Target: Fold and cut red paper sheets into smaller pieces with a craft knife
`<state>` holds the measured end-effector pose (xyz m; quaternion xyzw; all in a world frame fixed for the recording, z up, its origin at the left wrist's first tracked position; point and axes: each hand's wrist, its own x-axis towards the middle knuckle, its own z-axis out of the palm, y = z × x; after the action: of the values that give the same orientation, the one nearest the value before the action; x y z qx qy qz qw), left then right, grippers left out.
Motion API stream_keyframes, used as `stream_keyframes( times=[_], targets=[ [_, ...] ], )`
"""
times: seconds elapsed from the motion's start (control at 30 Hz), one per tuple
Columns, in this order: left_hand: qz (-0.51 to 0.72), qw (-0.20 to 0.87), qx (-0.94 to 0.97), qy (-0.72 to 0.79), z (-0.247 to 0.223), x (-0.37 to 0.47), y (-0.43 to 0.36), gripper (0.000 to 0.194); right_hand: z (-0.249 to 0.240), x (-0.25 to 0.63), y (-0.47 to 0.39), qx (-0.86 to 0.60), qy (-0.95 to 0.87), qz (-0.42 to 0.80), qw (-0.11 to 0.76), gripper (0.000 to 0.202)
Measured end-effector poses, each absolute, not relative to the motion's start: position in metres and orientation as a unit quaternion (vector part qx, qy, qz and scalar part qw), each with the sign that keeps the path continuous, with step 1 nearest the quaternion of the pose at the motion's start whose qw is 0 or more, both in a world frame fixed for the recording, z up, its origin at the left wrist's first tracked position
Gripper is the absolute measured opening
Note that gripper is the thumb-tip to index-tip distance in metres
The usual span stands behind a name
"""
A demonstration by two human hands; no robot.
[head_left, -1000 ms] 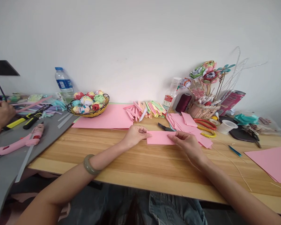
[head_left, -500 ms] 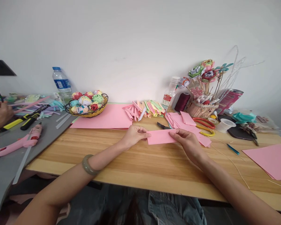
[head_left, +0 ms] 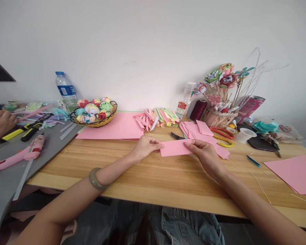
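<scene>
Between my two hands a pink piece of paper (head_left: 174,148), long and narrow, is held out just above the wooden table (head_left: 142,180). My left hand (head_left: 147,148) pinches its left end, thumb on top. At the right end my right hand (head_left: 202,151) grips it the same way. Behind the right hand lie loose pink paper pieces (head_left: 197,131), partly hidden by it. A black-handled tool (head_left: 177,136) rests just beyond the held paper. Farther back sits a pile of folded paper strips in several colours (head_left: 165,118).
Large pink sheets (head_left: 117,127) lie under a basket of paper flowers (head_left: 97,120). Red-handled scissors (head_left: 221,132), a white spool (head_left: 245,134) and a flower pot (head_left: 220,117) stand right. More pink sheets (head_left: 295,173) lie far right. A pink glue gun (head_left: 20,156) and another person's hand (head_left: 1,124) are left.
Both hands keep their hold on the pink paper and have barely moved. The view has shifted very slightly. At the far left, the other person's hand has moved a little to the right.
</scene>
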<state>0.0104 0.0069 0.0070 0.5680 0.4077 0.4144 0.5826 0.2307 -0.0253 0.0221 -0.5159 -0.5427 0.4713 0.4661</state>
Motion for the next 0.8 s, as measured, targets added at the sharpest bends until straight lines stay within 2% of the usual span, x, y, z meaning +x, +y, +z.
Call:
stream_keyframes(
  times=[0.8],
  targets=[
    [0.415,0.576,0.565,0.420,0.0115,0.0119,0.0059,0.023,0.0227,0.2305,-0.0245,-0.527,-0.544,0.460,0.463,0.031]
  ],
)
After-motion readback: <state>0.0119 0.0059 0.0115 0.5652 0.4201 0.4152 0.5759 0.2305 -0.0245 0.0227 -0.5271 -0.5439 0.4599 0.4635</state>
